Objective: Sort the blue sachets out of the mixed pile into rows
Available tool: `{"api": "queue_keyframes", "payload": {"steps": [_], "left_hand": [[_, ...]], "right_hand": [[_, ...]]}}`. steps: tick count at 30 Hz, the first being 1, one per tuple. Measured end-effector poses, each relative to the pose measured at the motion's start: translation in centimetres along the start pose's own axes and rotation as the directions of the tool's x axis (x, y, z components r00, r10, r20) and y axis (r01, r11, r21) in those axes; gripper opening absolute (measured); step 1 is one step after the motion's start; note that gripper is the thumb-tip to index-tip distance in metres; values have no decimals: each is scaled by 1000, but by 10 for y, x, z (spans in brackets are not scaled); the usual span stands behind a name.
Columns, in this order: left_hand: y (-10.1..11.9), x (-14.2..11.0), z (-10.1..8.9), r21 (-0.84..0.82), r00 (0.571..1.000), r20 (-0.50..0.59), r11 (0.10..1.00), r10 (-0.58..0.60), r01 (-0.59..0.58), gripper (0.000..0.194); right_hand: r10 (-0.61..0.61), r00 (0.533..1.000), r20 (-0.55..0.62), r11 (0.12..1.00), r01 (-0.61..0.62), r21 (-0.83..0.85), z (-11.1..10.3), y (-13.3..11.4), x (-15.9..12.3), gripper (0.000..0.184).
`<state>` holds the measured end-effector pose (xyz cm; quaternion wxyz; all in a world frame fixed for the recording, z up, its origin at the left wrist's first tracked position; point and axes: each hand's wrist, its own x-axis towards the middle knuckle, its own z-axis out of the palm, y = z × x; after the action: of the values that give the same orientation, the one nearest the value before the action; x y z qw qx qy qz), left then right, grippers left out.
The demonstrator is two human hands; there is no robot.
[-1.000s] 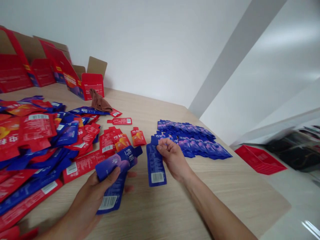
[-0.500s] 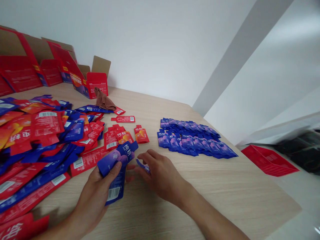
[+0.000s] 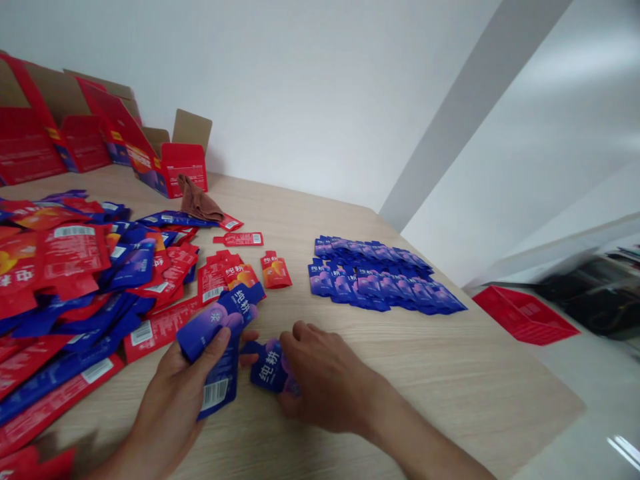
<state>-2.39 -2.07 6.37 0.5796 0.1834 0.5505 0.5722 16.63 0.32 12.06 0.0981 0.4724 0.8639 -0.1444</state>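
My left hand (image 3: pixel 183 390) is closed around a few blue pouches (image 3: pixel 213 327), its thumb pressed on the purple printed front of the top one. A pouch below it shows a barcode. Between the fingers and thumb of my right hand (image 3: pixel 327 377) is another blue pouch (image 3: pixel 269 365), its printed front facing up at me. That pouch's spout end points toward my left fingertips; whether they touch it, I cannot tell. Beyond my right hand, overlapping blue pouches (image 3: pixel 383 280) lie in two rows. A red pouch (image 3: pixel 275 271) rests flat just past my left hand.
A heap of mixed red and blue pouches (image 3: pixel 75 267) covers the table's left side. Behind it stand open red boxes (image 3: pixel 185 167) against the wall. A brown cloth (image 3: pixel 199 202) lies by the heap. Past the table's right edge is a red container (image 3: pixel 525 313).
The pouch in my right hand has turned from nearly edge-on to show its printed front. My right hand has dropped slightly. The whole view has shifted a little.
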Motion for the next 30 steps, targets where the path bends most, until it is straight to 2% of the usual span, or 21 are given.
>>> {"api": "queue_keyframes", "payload": {"steps": [2,5,8,11,14,18,24,30], "left_hand": [[1,0,-1,-2,1000,-19,1000,-19,19,94],[3,0,0,-1,1000,-21,1000,-23,23,99],[3,0,2,22,999,-12,999,-36,36,102],[2,0,3,36,999,-2,999,-33,33,104],[0,0,0,64,1000,30,998,-2,0,96],[-6,3,-6,100,994,97,993,52,-61,75],[-9,6,-7,96,993,103,993,57,-67,100],[-18,12,-11,148,984,153,983,88,-110,81]], "right_hand": [[28,999,-39,1000,-28,11,-6,10,-4,39],[131,970,-206,990,-115,85,-21,37,-10,28],[300,866,-400,954,-264,144,-39,73,-5,24],[446,752,-485,889,-436,141,-52,106,18,28],[518,708,-480,841,-525,132,-54,125,47,35],[599,670,-439,782,-609,137,-46,128,77,46],[658,642,-393,733,-665,141,-33,121,93,55],[675,635,-377,719,-681,140,-30,123,99,55]]}}
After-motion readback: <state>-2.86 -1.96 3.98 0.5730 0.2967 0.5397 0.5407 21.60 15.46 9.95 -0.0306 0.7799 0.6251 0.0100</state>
